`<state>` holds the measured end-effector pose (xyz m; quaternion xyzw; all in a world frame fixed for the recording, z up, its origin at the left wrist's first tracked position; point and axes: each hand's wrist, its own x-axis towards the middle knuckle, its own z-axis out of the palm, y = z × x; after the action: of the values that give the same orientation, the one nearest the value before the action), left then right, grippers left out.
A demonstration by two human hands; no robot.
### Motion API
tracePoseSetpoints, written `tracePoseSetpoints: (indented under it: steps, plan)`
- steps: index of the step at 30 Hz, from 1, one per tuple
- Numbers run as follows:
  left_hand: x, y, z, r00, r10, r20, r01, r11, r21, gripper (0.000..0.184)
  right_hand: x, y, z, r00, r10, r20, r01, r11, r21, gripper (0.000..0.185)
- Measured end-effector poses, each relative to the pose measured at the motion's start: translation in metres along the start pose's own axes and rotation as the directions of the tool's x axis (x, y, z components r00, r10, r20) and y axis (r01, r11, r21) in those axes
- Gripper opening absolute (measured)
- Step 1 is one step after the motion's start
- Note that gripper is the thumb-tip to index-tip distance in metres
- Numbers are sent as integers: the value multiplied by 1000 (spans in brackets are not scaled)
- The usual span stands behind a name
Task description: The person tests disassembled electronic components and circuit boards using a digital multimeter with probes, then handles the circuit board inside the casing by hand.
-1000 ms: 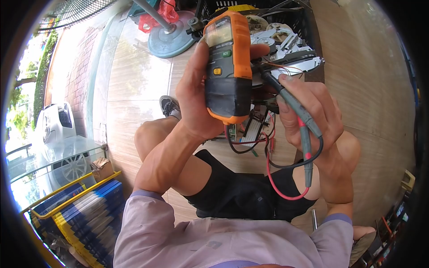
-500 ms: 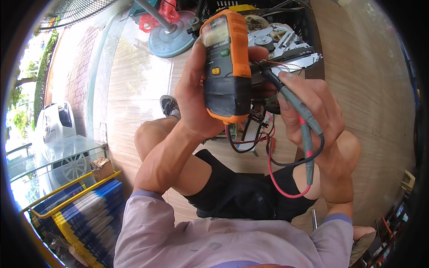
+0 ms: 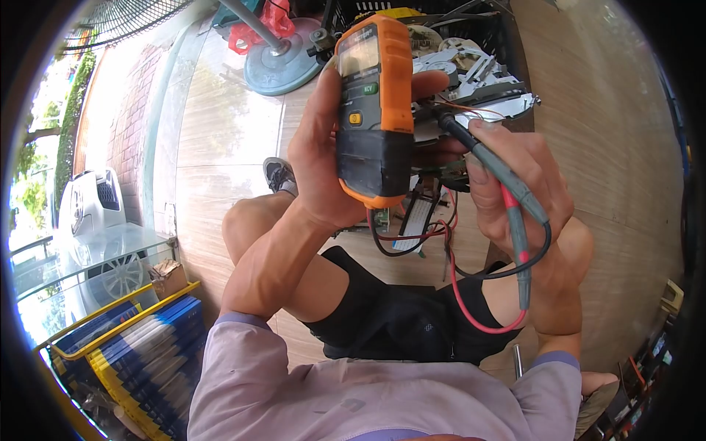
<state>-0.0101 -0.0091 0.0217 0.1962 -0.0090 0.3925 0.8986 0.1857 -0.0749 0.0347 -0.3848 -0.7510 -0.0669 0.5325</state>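
Note:
My left hand (image 3: 316,158) is wrapped round an orange and black multimeter (image 3: 371,110), its screen tilted away to the upper left. My right hand (image 3: 526,176) grips two test probes together: a black one (image 3: 471,140) and a red one (image 3: 515,228), both with grey sleeves. The black probe's tip end points up and left, close to the fingers behind the meter; what its tip touches is hidden. Red and black leads (image 3: 460,283) loop down from the meter to the probes. A dark and silver part with thin copper-coloured wires (image 3: 485,112) shows just past the black probe.
A black crate (image 3: 515,37) full of dismantled metal and plastic parts stands ahead. Below the meter lie a circuit board (image 3: 382,219) and loose pieces. A fan's round base (image 3: 287,62) is at upper left; a yellow rack of blue packets (image 3: 147,360) stands lower left.
My right hand has shifted slightly right and down with both probes, and their leads swing along. The multimeter has turned a little in my left hand.

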Motion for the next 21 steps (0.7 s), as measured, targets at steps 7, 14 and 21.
tracePoseSetpoints:
  steps: [7, 14, 21]
  plan:
    - [0, -1, 1, 999, 2, -35, -1, 1000, 14, 71, -1, 1, 0, 1000, -8, 4, 8, 1000, 4, 42]
    - [-1, 0, 2, 1000, 13, -24, -12, 999, 34, 71, 0, -1, -3, 1000, -20, 19, 20, 1000, -8, 46]
    - [-4, 1, 6, 997, 9, -79, -5, 999, 53, 71, -1, -3, -2, 1000, -12, 17, 12, 1000, -17, 49]
